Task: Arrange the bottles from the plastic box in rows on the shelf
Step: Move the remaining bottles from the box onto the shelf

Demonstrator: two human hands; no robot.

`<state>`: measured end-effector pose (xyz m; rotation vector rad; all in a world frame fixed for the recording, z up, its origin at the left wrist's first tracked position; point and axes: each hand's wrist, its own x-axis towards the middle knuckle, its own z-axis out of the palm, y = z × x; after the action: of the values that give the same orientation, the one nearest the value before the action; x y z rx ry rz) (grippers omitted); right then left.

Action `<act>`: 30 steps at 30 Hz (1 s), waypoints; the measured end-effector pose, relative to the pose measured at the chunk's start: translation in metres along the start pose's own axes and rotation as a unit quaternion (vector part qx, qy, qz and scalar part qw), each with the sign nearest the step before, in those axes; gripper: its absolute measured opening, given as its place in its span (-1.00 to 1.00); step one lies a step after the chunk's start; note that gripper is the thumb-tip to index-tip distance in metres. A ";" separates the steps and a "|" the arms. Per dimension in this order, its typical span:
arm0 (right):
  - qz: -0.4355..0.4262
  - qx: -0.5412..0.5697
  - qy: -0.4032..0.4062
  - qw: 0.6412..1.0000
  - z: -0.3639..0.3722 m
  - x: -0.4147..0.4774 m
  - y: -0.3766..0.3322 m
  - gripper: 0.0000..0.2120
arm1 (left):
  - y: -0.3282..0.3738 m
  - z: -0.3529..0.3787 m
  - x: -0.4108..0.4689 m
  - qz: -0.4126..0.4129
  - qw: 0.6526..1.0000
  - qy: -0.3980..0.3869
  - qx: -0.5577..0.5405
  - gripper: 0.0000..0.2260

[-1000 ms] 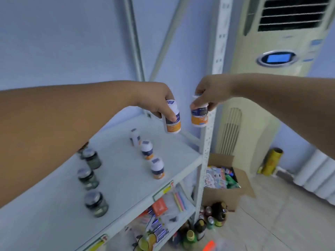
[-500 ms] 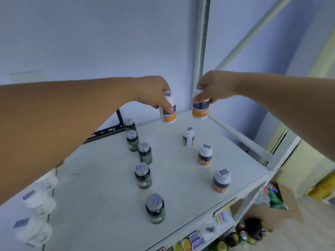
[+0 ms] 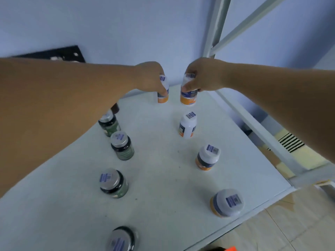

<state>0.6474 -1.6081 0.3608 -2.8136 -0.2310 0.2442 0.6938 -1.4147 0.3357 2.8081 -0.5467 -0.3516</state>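
Observation:
My left hand (image 3: 151,78) grips a white bottle with an orange band (image 3: 162,97) at the back of the white shelf (image 3: 159,178); its base is at or just above the surface. My right hand (image 3: 201,77) holds a second white bottle (image 3: 188,98) beside it, to the right. In front of that one, three more white bottles (image 3: 188,126) (image 3: 208,159) (image 3: 226,202) form a row toward the shelf's front edge. Left of them runs a row of several dark green bottles with silver caps (image 3: 122,145) (image 3: 113,183) (image 3: 121,239); my left forearm partly hides the rearmost.
A grey metal upright (image 3: 215,28) and a diagonal brace (image 3: 253,20) rise at the shelf's back right corner. A rail (image 3: 253,122) runs along the right side. A black bracket (image 3: 54,53) sits on the blue wall behind. Tiled floor (image 3: 290,223) lies beyond the front right edge.
Both hands have carried their white bottles down and back to the rear of the shelf. My view has swung down onto the shelf top.

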 end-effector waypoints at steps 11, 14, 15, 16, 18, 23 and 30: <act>-0.055 -0.055 -0.078 0.994 0.056 0.047 0.026 -0.61 | -0.003 0.049 0.063 -0.047 0.999 -0.012 0.009 -0.65; -0.044 -0.051 -0.082 0.994 0.058 0.047 0.030 -0.55 | -0.005 0.051 0.063 -0.044 0.999 -0.004 0.016 -0.59; -0.039 -0.039 -0.081 0.995 0.057 0.045 0.029 -0.50 | -0.006 0.050 0.060 -0.047 0.999 0.003 0.010 -0.47; -0.033 -0.034 -0.081 0.996 0.054 0.043 0.029 -0.44 | -0.007 0.048 0.056 -0.046 0.999 0.008 0.011 -0.37; -0.019 -0.029 -0.074 0.997 0.046 0.038 0.026 -0.36 | -0.008 0.038 0.046 -0.035 0.999 0.011 0.014 -0.29; 0.008 -0.054 -0.041 0.998 0.014 0.014 0.009 -0.37 | -0.011 -0.002 0.003 -0.026 0.999 0.024 0.028 -0.31; 0.023 -0.093 -0.003 0.995 -0.006 -0.064 -0.049 -0.52 | -0.034 -0.036 -0.096 -0.007 0.997 0.027 0.070 -0.35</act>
<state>0.5799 -1.5758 0.3906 -3.0054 -0.1987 0.2540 0.6288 -1.3390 0.3766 2.9486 -0.5598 -0.2472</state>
